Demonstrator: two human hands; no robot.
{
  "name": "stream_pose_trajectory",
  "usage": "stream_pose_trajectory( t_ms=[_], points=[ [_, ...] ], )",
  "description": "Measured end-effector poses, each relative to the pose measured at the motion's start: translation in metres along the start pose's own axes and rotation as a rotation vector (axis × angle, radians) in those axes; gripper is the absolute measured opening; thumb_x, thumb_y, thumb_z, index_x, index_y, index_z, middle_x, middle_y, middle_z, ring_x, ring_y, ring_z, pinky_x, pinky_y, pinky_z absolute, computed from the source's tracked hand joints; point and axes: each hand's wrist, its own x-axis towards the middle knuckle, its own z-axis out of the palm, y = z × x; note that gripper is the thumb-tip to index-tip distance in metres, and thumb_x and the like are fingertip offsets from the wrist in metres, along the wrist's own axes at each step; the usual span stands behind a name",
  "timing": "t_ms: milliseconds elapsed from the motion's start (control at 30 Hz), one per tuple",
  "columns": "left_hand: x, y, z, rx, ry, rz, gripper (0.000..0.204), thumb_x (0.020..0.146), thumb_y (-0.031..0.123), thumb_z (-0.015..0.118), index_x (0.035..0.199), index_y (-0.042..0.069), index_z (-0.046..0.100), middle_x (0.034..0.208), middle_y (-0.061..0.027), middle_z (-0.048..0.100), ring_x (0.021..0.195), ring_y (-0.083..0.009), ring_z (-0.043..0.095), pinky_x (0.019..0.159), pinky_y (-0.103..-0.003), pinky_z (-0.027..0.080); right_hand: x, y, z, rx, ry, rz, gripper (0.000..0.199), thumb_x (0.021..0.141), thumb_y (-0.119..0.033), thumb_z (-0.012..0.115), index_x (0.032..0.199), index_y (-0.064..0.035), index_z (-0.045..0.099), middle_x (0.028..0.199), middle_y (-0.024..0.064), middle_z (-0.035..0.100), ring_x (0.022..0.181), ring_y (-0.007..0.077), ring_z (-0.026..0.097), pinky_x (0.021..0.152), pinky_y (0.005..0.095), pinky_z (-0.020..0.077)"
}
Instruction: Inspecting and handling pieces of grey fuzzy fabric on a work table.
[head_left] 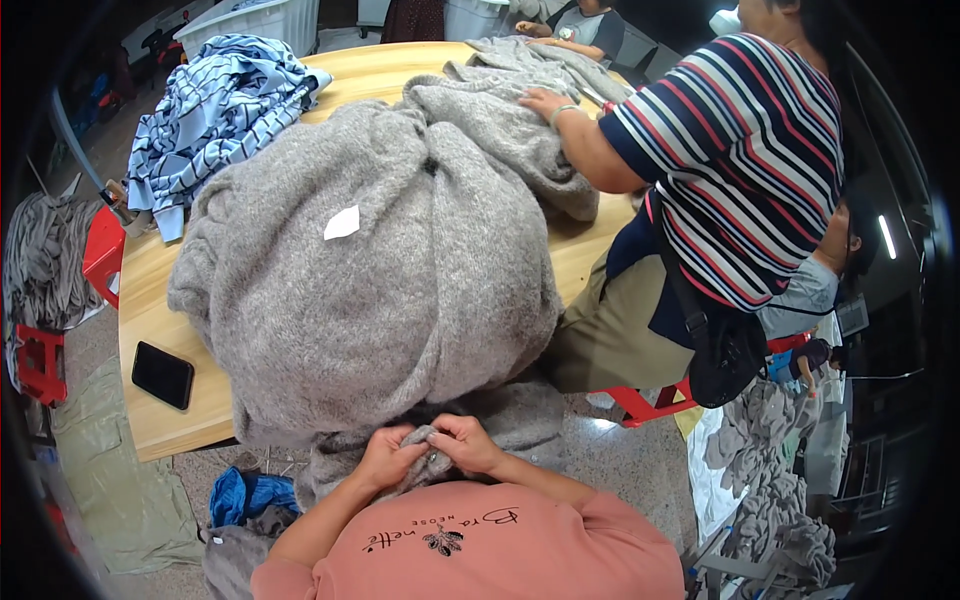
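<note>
Close to my body, at the near edge of the table, my left hand (392,458) and my right hand (466,444) pinch a small bunch of grey knit fabric (424,434) between them. Thumbs and fingers are closed on it, the two hands almost touching. More grey knit hangs below the table edge around my wrists. Just beyond them a large rounded bundle of grey knit cloth (330,290) fills the middle of the table. A small white paper piece (342,223) lies on top of that bundle.
A wooden table (150,420) carries a black phone (163,375) and a heap of blue checked cloth (225,105). At the right, a person in a striped shirt (740,150) rests a hand on more grey knit (500,125). Red stools (650,402) and grey piles (770,460) stand around.
</note>
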Motion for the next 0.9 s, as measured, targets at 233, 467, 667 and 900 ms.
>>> stream_pose_trajectory(
  t_ms=[233,467,667,900],
  points=[
    [-0.001,0.025,0.002,-0.056,0.137,-0.111,0.022,0.070,-0.001,0.057,0.091,-0.005,0.061,0.082,-0.0042,0.062,0.071,-0.0095,0.055,0.064,-0.024,0.045,-0.016,0.001,-0.021,-0.403,-0.196,-0.315,0.034,0.062,-0.002,0.063,0.095,-0.0006,0.052,0.087,0.0109,0.051,0.081,0.0251,0.052,0.069,0.0328,0.0440],
    [-0.002,0.045,0.014,-0.247,0.224,-0.139,0.019,0.075,0.002,0.060,0.091,-0.007,0.061,0.082,-0.0077,0.063,0.070,-0.0106,0.057,0.064,-0.024,0.047,-0.030,0.001,-0.032,-0.435,0.179,-0.432,0.026,0.063,0.006,0.059,0.089,-0.0007,0.059,0.075,0.0108,0.059,0.061,0.0240,0.057,0.055,0.0306,0.0453],
    [0.003,0.049,0.029,-0.326,0.184,-0.081,0.006,0.075,-0.001,0.058,0.081,-0.003,0.060,0.074,-0.0035,0.061,0.064,-0.0066,0.053,0.057,-0.021,0.043,-0.030,-0.026,-0.024,-0.482,-0.104,-0.654,0.030,0.060,0.007,0.059,0.090,0.0011,0.057,0.068,0.0103,0.056,0.053,0.0249,0.054,0.048,0.0314,0.0428],
    [-0.002,0.050,0.036,-0.293,0.136,-0.111,0.006,0.077,-0.003,0.055,0.080,-0.002,0.060,0.075,-0.0032,0.061,0.064,-0.0056,0.053,0.056,-0.021,0.043,-0.025,-0.034,-0.020,-0.595,0.072,-1.009,0.034,0.055,0.001,0.061,0.088,0.0031,0.054,0.074,0.0145,0.057,0.058,0.0248,0.058,0.049,0.0326,0.0487]
  ],
)
